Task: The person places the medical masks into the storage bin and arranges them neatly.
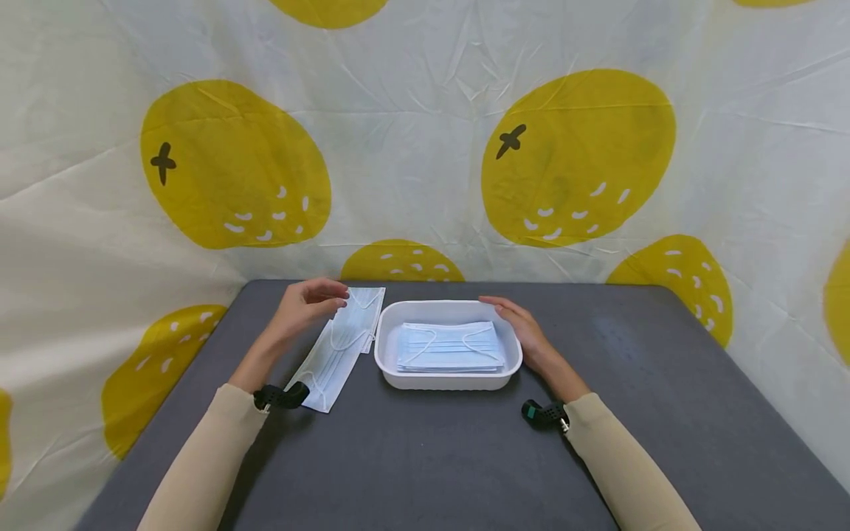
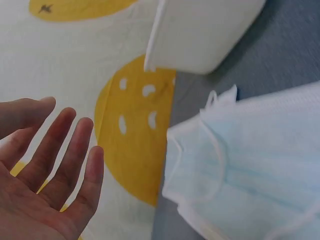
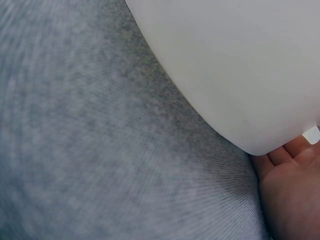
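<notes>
Loosely bent, the fingers of my left hand (image 1: pixel 305 304) hang over the far end of several blue face masks (image 1: pixel 336 357) that overlap on the table. Nothing lies between thumb and fingers of this hand (image 2: pixel 55 185), and the masks (image 2: pixel 260 160) show beside it in the left wrist view. To their right stands a white plastic tub (image 1: pixel 448 382) with a stack of face masks (image 1: pixel 451 348) inside, ear loops on top. My right hand (image 1: pixel 524 332) rests against the tub's right side, its extended fingers along the far right corner. In the right wrist view, the palm (image 3: pixel 292 195) is beside the tub wall (image 3: pixel 240 75).
The grey table (image 1: pixel 425 457) ends at a white curtain (image 1: pixel 412 147) printed with large yellow fruit. Dark wrist cameras sit on both wrists, the left one (image 1: pixel 282 396) overlapping the near end of the loose masks in the head view.
</notes>
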A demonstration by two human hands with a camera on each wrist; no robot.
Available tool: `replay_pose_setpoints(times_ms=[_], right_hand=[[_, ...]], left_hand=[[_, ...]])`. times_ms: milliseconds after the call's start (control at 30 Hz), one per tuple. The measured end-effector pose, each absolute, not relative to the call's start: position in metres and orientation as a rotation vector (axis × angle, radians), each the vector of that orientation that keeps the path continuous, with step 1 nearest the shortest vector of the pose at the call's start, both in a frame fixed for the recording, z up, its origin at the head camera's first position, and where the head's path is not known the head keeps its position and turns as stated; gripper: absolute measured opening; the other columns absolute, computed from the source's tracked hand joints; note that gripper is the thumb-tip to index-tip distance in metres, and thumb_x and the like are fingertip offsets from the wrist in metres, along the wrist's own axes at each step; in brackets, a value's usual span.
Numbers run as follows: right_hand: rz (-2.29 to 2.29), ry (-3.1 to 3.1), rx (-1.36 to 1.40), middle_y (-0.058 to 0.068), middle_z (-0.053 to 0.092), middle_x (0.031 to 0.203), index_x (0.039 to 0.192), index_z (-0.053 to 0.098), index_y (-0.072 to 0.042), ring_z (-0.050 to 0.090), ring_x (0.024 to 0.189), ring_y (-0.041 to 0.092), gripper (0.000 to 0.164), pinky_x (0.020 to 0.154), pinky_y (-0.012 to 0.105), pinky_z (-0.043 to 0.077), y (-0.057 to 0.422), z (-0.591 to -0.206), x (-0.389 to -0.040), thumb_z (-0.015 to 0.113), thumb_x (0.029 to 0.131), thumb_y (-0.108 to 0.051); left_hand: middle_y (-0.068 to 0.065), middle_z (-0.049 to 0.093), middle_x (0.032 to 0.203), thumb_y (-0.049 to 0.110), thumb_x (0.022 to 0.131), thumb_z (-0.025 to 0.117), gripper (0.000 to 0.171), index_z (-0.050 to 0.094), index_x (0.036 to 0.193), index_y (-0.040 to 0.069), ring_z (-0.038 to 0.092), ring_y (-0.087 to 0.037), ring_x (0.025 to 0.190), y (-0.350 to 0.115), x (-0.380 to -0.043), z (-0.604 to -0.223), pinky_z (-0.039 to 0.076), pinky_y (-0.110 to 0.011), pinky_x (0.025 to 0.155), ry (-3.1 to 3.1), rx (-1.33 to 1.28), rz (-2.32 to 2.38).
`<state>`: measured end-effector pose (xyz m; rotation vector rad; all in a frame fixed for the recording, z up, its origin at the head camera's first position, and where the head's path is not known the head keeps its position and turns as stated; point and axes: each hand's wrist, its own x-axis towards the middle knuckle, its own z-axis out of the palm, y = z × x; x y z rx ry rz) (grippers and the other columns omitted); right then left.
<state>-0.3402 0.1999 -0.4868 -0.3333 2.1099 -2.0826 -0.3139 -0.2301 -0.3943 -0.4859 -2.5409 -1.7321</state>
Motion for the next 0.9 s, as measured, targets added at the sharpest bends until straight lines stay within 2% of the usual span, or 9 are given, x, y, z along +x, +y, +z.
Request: replay_pose_setpoints(times_ms=[200, 333, 433, 600, 767, 900], right_hand=[[-2.106, 2.083, -0.354, 0.019, 0.045, 0.159, 0.152, 0.049, -0.002, 0.058, 0.123, 0.006, 0.045, 0.099, 0.018, 0.049, 0.198, -0.486, -0.341, 0.04, 0.112, -0.023], [-2.109, 2.08, -0.349, 0.018, 0.046, 0.159, 0.152, 0.05, -0.003, 0.059, 0.123, 0.007, 0.045, 0.099, 0.018, 0.049, 0.198, -0.485, -0.341, 0.041, 0.112, -0.023], [-2.102, 2.091, -0.345, 0.018, 0.047, 0.158, 0.152, 0.05, -0.003, 0.058, 0.124, 0.01, 0.045, 0.099, 0.019, 0.049, 0.198, -0.485, -0.341, 0.041, 0.112, -0.023], [-2.1, 2.1, -0.337, 0.017, 0.047, 0.159, 0.151, 0.05, -0.003, 0.057, 0.129, 0.016, 0.045, 0.099, 0.018, 0.049, 0.199, -0.485, -0.342, 0.041, 0.112, -0.022], [-2.099, 2.094, -0.335, 0.017, 0.047, 0.159, 0.152, 0.05, -0.003, 0.054, 0.134, 0.022, 0.045, 0.1, 0.019, 0.048, 0.2, -0.486, -0.341, 0.04, 0.112, -0.022], [-2.097, 2.1, -0.334, 0.017, 0.048, 0.159, 0.151, 0.051, -0.004, 0.054, 0.134, 0.022, 0.045, 0.1, 0.019, 0.048, 0.2, -0.486, -0.341, 0.041, 0.112, -0.023]], left_hand=[[-0.002, 0.077, 0.111, 0.013, 0.096, 0.074, 0.036, 0.067, 0.126, -0.004, 0.075, -0.013, 0.096, -0.252, -0.306, -0.405, 0.061, -0.022, 0.083, -2.478, -0.362, -1.747], [0.007, 0.077, 0.105, 0.01, 0.096, 0.073, 0.039, 0.064, 0.129, -0.009, 0.076, -0.012, 0.096, -0.261, -0.302, -0.411, 0.062, -0.024, 0.083, -2.413, -0.316, -1.798], [0.004, 0.077, 0.106, 0.01, 0.097, 0.072, 0.04, 0.062, 0.13, -0.011, 0.075, -0.008, 0.094, -0.266, -0.299, -0.415, 0.062, -0.023, 0.082, -2.405, -0.297, -1.8], [-0.004, 0.076, 0.114, 0.013, 0.096, 0.075, 0.043, 0.062, 0.131, -0.007, 0.073, -0.007, 0.096, -0.271, -0.297, -0.423, 0.062, -0.024, 0.083, -2.444, -0.264, -1.823], [-0.003, 0.074, 0.117, 0.014, 0.096, 0.074, 0.05, 0.056, 0.137, -0.009, 0.072, -0.008, 0.102, -0.274, -0.296, -0.431, 0.062, -0.028, 0.087, -2.473, -0.239, -1.887], [-0.018, 0.069, 0.126, 0.012, 0.097, 0.073, 0.052, 0.053, 0.139, -0.01, 0.071, -0.006, 0.102, -0.275, -0.296, -0.435, 0.062, -0.027, 0.087, -2.506, -0.221, -1.873]])
